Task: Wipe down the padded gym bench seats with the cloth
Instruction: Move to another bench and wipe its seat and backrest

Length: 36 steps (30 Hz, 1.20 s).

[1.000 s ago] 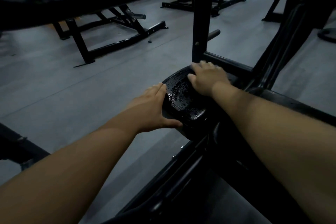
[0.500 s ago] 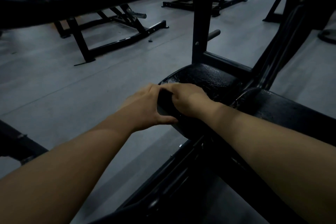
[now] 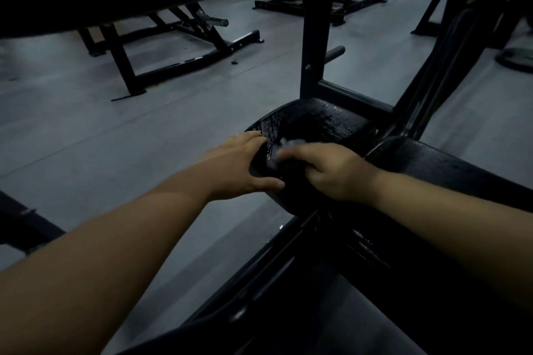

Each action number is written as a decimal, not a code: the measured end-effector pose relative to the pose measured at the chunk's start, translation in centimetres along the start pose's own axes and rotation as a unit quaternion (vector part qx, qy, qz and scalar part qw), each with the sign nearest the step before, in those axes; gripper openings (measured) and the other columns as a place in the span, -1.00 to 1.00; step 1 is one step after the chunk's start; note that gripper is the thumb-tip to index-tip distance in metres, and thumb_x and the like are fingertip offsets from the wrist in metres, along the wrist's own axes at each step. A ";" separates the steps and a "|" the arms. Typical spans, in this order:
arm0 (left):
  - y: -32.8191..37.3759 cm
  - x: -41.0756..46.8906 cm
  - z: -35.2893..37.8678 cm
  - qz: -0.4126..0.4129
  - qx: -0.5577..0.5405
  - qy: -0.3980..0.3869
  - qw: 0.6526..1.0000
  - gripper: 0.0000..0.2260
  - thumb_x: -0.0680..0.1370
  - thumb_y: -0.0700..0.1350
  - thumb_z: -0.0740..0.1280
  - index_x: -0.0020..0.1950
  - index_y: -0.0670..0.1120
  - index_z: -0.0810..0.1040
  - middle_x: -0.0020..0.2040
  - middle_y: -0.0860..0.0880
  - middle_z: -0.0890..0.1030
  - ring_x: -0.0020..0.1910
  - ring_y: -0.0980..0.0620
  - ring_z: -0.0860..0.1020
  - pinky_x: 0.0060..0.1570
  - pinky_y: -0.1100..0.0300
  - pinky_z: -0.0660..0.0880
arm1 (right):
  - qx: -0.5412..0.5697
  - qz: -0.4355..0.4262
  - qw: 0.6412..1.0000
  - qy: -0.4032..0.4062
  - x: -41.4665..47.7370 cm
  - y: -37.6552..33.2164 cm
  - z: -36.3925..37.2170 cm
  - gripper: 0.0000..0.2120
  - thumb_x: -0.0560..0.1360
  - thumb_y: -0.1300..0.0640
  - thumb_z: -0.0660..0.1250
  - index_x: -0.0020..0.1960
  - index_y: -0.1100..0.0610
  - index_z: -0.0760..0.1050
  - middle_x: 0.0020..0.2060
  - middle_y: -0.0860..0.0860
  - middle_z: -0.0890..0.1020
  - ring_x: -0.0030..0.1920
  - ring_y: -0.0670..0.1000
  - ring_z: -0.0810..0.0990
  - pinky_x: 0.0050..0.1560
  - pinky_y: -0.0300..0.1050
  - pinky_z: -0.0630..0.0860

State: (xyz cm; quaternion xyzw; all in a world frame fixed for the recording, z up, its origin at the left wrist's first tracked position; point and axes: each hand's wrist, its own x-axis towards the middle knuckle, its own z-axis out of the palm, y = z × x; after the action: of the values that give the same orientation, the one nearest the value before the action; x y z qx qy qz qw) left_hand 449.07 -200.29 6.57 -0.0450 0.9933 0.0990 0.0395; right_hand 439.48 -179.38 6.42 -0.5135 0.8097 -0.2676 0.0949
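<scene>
Grey gym floor behind wet black padded seat: right hand curled round crumpled pale cloth, droplets beyond it; left hand flat, bracing left edge.

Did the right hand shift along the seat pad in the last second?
Yes. The right hand has slid back toward the person, away from the upright post, to the near edge of the seat pad.

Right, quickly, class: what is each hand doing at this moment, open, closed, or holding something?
Left hand: open, fingers flat on the edge of the seat pad.
Right hand: closed round the cloth, on the pad.
</scene>
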 end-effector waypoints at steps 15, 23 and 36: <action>-0.2 0.0 -0.5 0.003 0.000 0.055 0.998 0.05 0.31 0.47 0.39 0.61 0.00 0.06 0.61 0.01 0.12 0.56 -0.03 0.14 0.49 -0.07 0.22 | 0.168 0.145 0.956 0.193 4.3 -2.9 0.1 -0.58 0.48 0.38 0.20 0.28 0.08 0.48 0.00 0.01 0.62 0.02 0.00 0.60 0.11 -0.19 0.52; 0.0 -0.6 -1.1 -0.021 -0.007 0.030 0.999 0.15 0.23 0.57 0.24 0.63 -0.03 -0.01 0.63 0.00 0.05 0.60 -0.01 0.05 0.54 -0.09 0.14 | -0.028 0.270 0.943 0.195 4.5 -0.2 -5.4 -0.61 0.58 0.29 0.14 0.40 0.17 0.40 0.22 0.17 0.54 0.12 0.17 0.52 0.02 -0.12 0.38; -0.4 3.5 -1.8 0.006 0.002 -0.041 0.999 0.24 0.11 0.62 0.22 0.63 -0.01 -0.03 0.63 0.05 0.04 0.59 0.04 0.05 0.54 0.10 0.07 | -0.215 0.197 0.956 0.031 8.1 2.9 -0.2 -0.41 0.68 -0.18 -0.04 0.59 0.15 0.14 0.59 0.09 0.19 0.58 0.11 0.12 0.53 0.04 0.09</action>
State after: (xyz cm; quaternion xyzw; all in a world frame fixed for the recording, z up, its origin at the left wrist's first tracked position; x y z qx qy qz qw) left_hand 445.53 -201.37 7.96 -0.0345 0.9913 0.0994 0.0794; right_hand 433.42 -185.50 6.05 -0.3437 0.9357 -0.0790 0.0075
